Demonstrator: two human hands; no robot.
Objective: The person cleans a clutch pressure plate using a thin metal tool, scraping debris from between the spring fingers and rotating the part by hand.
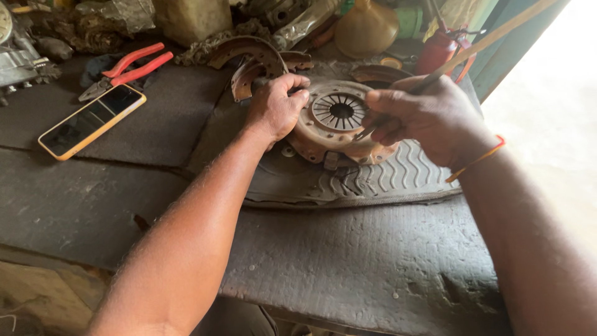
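On one ribbed mat (pixel 410 177), one clutch plate (pixel 339 121) is being gripped by the left hand (pixel 273 109); one stick (pixel 479 43) is being clasped by the right hand (pixel 429 118). Left of the plate, one phone (pixel 92 121) and one pair of pliers (pixel 127 70) are lying.

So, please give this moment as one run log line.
left hand: grips clutch plate rim | right hand: holds stick | plate: on rubber mat

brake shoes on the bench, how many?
2: one curved brake shoe behind the left hand, another brake shoe just beneath it. More may be hidden in the clutter.
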